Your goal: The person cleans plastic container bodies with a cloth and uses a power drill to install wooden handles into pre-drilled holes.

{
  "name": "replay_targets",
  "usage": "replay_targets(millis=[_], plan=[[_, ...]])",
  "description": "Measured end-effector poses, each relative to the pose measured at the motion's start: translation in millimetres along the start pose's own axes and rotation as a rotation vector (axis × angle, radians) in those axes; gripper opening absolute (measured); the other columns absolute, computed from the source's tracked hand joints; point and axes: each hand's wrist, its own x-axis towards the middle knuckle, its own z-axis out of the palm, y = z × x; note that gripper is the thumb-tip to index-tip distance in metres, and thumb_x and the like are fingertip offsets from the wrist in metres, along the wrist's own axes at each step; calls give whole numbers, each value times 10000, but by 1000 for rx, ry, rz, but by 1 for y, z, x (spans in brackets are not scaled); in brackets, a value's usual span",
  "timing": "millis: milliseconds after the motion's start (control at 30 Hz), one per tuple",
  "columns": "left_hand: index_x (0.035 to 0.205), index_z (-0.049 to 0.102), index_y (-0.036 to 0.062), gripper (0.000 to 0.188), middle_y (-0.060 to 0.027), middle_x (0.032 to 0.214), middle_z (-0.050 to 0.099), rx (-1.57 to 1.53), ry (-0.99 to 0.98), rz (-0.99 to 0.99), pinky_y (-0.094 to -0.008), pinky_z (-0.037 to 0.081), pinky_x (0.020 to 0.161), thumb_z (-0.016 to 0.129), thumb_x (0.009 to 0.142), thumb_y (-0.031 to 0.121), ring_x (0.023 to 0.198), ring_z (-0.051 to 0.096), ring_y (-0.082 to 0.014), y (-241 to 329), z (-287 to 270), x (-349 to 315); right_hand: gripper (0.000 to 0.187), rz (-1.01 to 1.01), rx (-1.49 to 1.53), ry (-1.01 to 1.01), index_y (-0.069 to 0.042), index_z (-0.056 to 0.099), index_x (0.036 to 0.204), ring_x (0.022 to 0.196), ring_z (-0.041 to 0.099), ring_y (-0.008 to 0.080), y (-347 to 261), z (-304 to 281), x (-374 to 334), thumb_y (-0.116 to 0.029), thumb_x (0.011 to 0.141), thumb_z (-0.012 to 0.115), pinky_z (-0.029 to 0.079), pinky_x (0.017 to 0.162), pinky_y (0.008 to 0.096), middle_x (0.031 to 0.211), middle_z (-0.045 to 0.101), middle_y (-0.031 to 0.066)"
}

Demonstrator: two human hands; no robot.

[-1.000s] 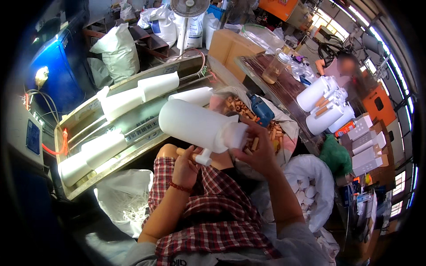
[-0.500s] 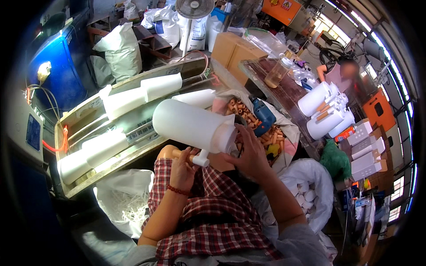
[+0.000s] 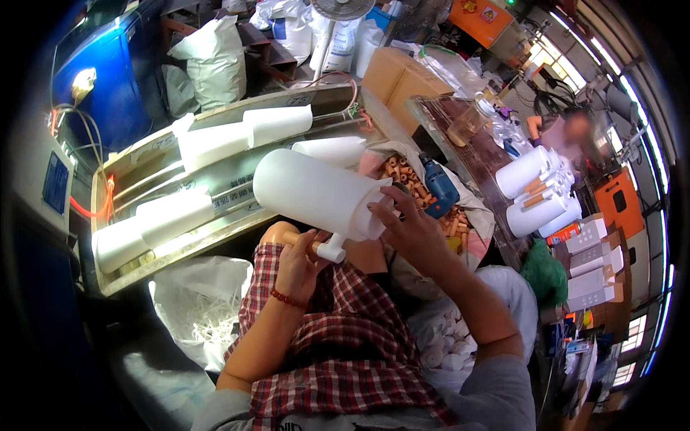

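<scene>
A large white plastic jug point(image 3: 309, 187) lies tilted on its side above my lap, its rim end toward the right. My left hand point(image 3: 295, 266) is closed around its tan wooden handle point(image 3: 314, 248), which joins a white plastic fitting point(image 3: 332, 248) below the jug's rim end. My right hand point(image 3: 413, 230) grips the rim end, its fingers curled over the edge. The inside of the jug is hidden from view.
A long wooden trough point(image 3: 144, 276) holds several white jug bodies point(image 3: 176, 214). Beside my right hand, a sack of tan handles point(image 3: 402, 172) carries a blue power drill point(image 3: 440, 183). Finished-looking jugs point(image 3: 535, 215) stand on the right-hand table point(image 3: 449, 129). Another person point(image 3: 564, 136) is beyond.
My right hand has turned and its fingers now curl over the jug's rim. The left hand keeps its hold on the handle. The whole view has shifted slightly.
</scene>
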Motion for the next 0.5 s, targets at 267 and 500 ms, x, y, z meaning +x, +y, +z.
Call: replay_targets(millis=[267,500], plan=[[988,572,18,175,-57,864,618,-21,-8,-44,-366,561,723,542,907,170,832,625,-166,-5,-8,-2,592,-409,-158,-118,-303,556,1149,1188,448,298,26,-12,13,-27,646,704,537,798,354,1283,369,77],[979,578,13,182,-63,872,623,-68,11,3,-363,560,700,558,905,178,840,625,-160,-2,-3,-1,608,-356,-163,-117,-278,534,1185,1138,491,304,20,-26,32,-73,645,721,541,780,354,1258,389,82]])
